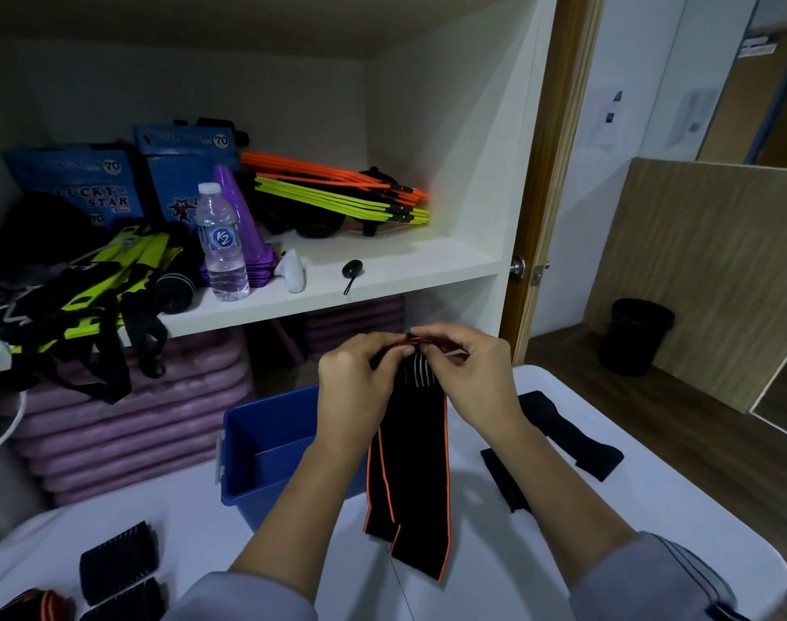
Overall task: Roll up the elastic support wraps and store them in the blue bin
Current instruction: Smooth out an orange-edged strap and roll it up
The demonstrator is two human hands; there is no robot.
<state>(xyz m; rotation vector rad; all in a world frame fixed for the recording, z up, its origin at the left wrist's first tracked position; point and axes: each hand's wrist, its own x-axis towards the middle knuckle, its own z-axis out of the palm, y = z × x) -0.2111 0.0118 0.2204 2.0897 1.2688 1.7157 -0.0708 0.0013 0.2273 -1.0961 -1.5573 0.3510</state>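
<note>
We count two bare hands, the left hand (355, 387) and the right hand (468, 374); one black elastic wrap with orange edging (416, 463) hanging between them; one blue plastic bin (266, 445); two loose black wraps on the white table, one far right (571, 434) and one nearer (503, 479); one clear water bottle (221, 244); two blue printed packages (76, 183).

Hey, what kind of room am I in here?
Probably a sports equipment storage room: the shelf holds stacked purple training cones and orange and yellow agility hurdles, with purple mats piled below it.
</note>
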